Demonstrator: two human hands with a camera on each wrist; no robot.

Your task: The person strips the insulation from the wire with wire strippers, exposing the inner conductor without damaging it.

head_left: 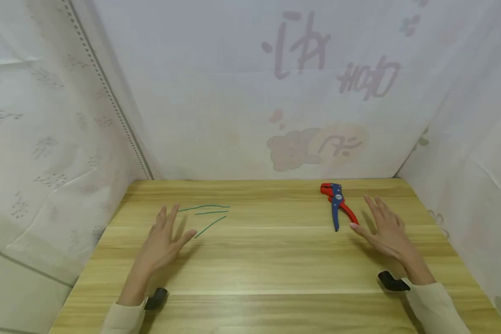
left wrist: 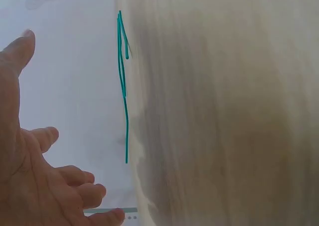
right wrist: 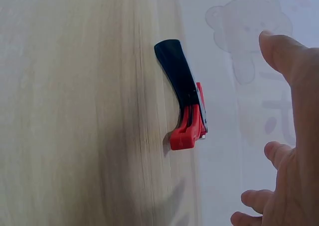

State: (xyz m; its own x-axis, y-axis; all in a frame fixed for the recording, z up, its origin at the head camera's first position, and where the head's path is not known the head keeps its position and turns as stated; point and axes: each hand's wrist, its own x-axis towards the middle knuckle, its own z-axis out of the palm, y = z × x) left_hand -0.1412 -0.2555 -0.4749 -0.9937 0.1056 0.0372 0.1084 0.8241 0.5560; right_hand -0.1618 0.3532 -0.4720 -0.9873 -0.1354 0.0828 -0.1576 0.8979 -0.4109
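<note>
Several thin green wires, among them a long one [head_left: 208,205], lie on the wooden table at the left. My left hand [head_left: 160,243] hovers beside them with its fingers spread, holding nothing. In the left wrist view the green wires [left wrist: 122,81] lie beyond that hand [left wrist: 42,181]. A wire stripper [head_left: 338,204] with blue and red handles rests on the table at the right. Close to its red handle is my right hand [head_left: 386,234], fingers extended and holding nothing. The right wrist view shows the wire stripper [right wrist: 184,91] apart from the right hand [right wrist: 294,151].
The wooden table [head_left: 267,269] ends at a pale printed cloth [head_left: 217,116] hanging behind it. Similar cloths hang at the left [head_left: 46,139] and right [head_left: 476,176]. A black wrist strap piece [head_left: 156,299] sits at the left sleeve, another [head_left: 392,281] at the right.
</note>
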